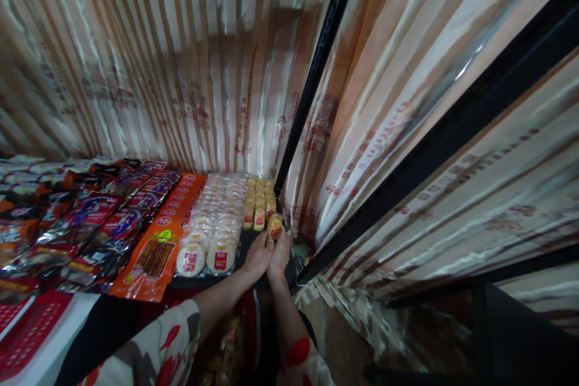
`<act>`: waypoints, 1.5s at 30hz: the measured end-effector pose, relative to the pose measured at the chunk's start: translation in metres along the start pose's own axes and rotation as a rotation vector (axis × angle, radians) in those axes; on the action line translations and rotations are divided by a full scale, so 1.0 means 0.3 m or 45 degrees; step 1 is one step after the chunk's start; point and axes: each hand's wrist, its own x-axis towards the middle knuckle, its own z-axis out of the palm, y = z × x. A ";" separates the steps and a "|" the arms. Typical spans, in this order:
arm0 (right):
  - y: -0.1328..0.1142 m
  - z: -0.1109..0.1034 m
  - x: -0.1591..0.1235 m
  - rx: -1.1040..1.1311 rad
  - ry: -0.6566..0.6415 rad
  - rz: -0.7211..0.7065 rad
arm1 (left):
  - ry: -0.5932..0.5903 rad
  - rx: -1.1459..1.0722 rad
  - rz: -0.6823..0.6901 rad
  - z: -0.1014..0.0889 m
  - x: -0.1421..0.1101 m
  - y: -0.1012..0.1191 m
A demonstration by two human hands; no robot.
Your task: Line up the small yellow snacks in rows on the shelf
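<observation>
My left hand point(257, 255) and my right hand point(280, 252) meet at the front right corner of a dark shelf point(246, 240). Together their fingers close on a small yellow snack packet point(275, 224). Just behind it stand short rows of the same yellow packets point(259, 202). Left of my hands lie rows of round white cakes in clear wrappers point(212, 223). Both forearms come up from below in floral sleeves.
Orange packs of stick snacks point(156, 256) and dark foil snack bags point(90, 217) fill the shelf further left. A black upright post point(312, 81) stands at the shelf's right corner. Striped curtains point(181, 60) hang behind and to the right. A red basket point(27, 329) sits bottom left.
</observation>
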 end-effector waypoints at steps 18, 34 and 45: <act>0.005 0.049 0.087 -0.013 -0.032 -0.020 | -0.008 -0.015 -0.065 -0.032 0.025 0.064; 0.022 0.082 0.100 -0.174 -0.082 -0.080 | -0.055 0.056 -0.037 -0.034 0.041 0.053; 0.010 0.078 0.097 -0.315 -0.201 -0.047 | -0.006 0.064 -0.016 -0.040 0.024 0.051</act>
